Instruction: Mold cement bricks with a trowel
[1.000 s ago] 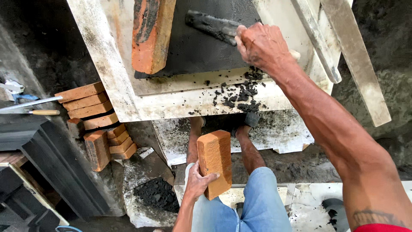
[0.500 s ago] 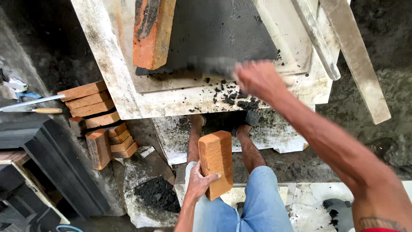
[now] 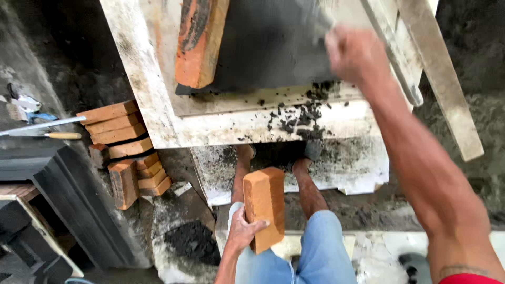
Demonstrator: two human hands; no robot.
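Observation:
My left hand (image 3: 243, 232) grips an orange brick (image 3: 264, 206) upright by its lower end, above my knees in blue shorts. Stretched forward, my right hand (image 3: 355, 53) is a closed fist over the right side of a dark mortar slab (image 3: 273, 47). It holds a mortar-smeared trowel (image 3: 322, 22), which is blurred by motion. The slab lies on a white board (image 3: 158, 100). A second orange brick (image 3: 200, 42), streaked with dark mortar, rests on the slab's left side. Loose mortar crumbs (image 3: 300, 113) are scattered on the board's front edge below my right hand.
Orange bricks are stacked (image 3: 118, 131) on the ground at left, beside a wooden-handled tool (image 3: 47, 134) and a dark moulded block (image 3: 79, 205). Pale wooden slats (image 3: 442, 79) lean at right. A dark mortar heap (image 3: 192, 242) lies near my left leg.
My right hand swept the trowel down to the board's front edge, then back up and to the right over the slab. My left hand and its brick stayed put.

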